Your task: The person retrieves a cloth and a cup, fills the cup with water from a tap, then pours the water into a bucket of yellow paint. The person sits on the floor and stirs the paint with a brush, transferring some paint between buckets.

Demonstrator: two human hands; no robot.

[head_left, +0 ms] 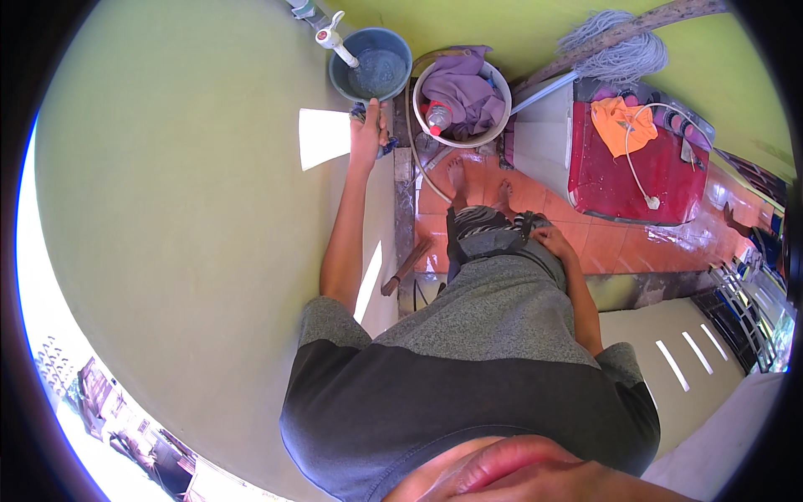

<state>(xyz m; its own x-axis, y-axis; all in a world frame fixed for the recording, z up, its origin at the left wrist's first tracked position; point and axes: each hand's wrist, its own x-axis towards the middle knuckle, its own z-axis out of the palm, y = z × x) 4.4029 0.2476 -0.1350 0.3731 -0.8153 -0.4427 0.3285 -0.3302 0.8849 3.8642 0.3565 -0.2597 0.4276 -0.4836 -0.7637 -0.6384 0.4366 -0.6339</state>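
My left hand (369,131) is closed on a crumpled dark blue thing (387,149), probably cloth, just below a small blue-grey bucket (385,84); whether my fingertips touch its rim I cannot tell. Water fills the bucket, which sits under a white tap (330,38) with a red mark. Beside it a white bucket (500,121) holds purple cloth (462,90) and a plastic bottle (438,118) with a red cap. My right hand (548,240) has curled fingers at the waist of my dark shorts (482,224); what they hold is unclear.
A red and grey washing machine (629,184) carries an orange cloth (621,125) and white cord. Behind are a grey mop (619,54) and pole. A wall (184,226) rises left. Another person's limb (736,222) shows at far right, near metal racks (749,309), over orange tiles (598,247).
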